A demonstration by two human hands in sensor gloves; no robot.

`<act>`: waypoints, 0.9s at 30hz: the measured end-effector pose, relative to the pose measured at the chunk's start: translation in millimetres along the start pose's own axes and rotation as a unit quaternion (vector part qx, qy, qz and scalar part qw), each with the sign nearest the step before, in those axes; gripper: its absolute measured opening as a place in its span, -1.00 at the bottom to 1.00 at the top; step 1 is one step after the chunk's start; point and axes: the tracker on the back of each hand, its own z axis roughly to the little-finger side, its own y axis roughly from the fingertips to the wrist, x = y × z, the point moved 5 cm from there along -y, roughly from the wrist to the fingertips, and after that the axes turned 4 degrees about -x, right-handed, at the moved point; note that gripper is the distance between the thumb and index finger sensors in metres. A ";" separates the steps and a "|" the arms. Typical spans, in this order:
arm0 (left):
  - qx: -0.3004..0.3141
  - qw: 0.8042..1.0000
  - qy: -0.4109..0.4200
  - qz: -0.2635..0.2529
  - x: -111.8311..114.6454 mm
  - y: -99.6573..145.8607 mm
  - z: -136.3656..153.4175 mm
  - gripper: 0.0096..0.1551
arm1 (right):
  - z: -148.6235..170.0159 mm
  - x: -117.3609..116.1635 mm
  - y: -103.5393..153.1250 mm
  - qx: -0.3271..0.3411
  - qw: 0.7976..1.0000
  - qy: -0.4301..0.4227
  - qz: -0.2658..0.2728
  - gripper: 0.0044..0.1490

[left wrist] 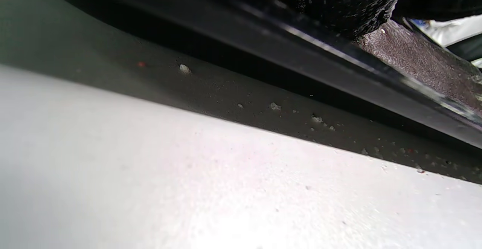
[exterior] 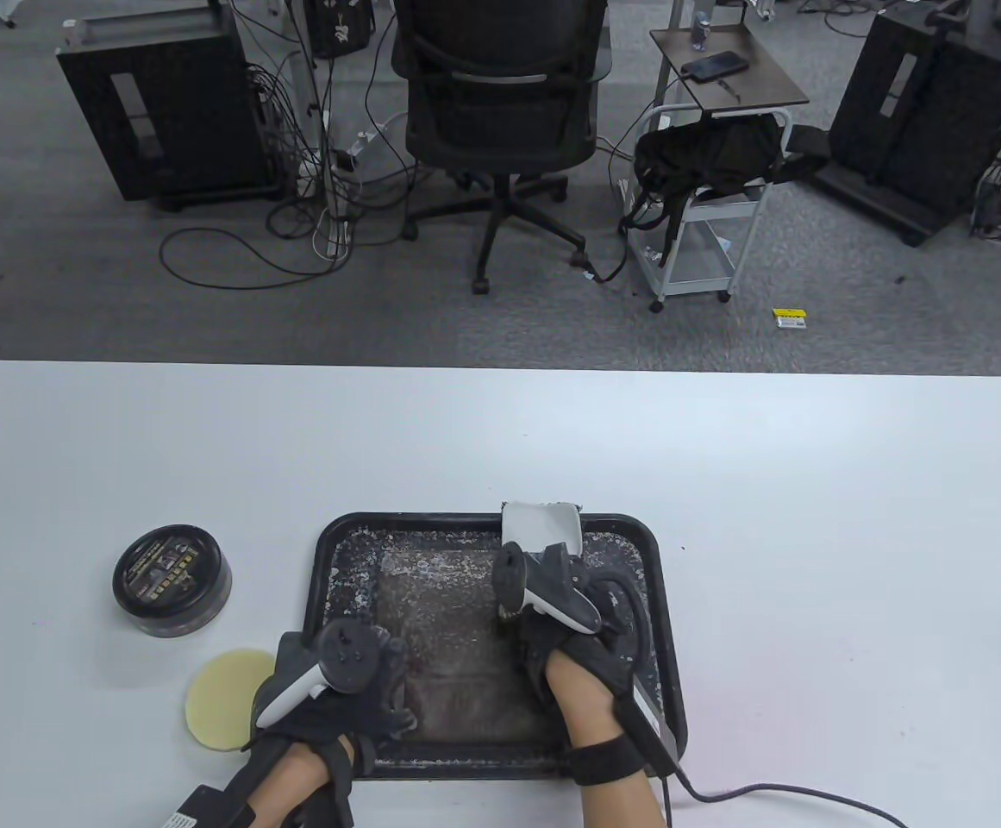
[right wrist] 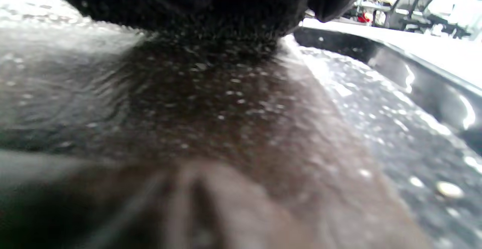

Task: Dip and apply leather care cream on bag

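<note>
On the left of the worktop [exterior: 724, 483] stands the round dark cream tin [exterior: 172, 581], lid apparently on, though the table view is too distant to be sure. Just in front of it lies a pale yellow applicator pad [exterior: 215, 699], flat, partly under the left hand [exterior: 332, 690]. Neither is held.

The left hand rests at the near left corner of the black tray [exterior: 664, 604], fingers curled over the rim and onto the edge of the brown bag [exterior: 457, 638]; its grip seems closed on that edge, steadying it. The left wrist view shows only the tray rim [left wrist: 339, 53] and a dark fingertip above it.

The bag lies flat inside the tray, speckled with pale flecks. The right hand [exterior: 569, 638] lies on its right side, fingers hidden beneath the tracker; I cannot tell whether they are spread or pinching. The right wrist view shows the glove pressing directly on the grained leather [right wrist: 226, 121].

Judging by the wrinkles, the bag is soft and limp and will slide or bunch under rubbing, so pinning an edge or corner suits it. The pad looks light and spongy, best pinched by its rim; the tin seems rigid and smooth.
</note>
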 end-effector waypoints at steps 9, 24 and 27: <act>-0.004 1.000 -0.005 -0.011 0.3 0.7 1.0 -0.01 | 36.4 -2.9 -1.1 -0.045 0.999 -0.013 -0.016 -0.27; -0.028 0.999 -0.014 -0.032 -2.7 2.4 4.0 0.13 | 12.6 -5.6 8.0 -0.047 0.998 0.045 -0.023 -0.25; -0.025 0.999 -0.013 -0.032 -3.4 1.9 4.2 0.11 | -4.2 -5.2 11.7 -0.030 0.998 0.061 -0.018 -0.25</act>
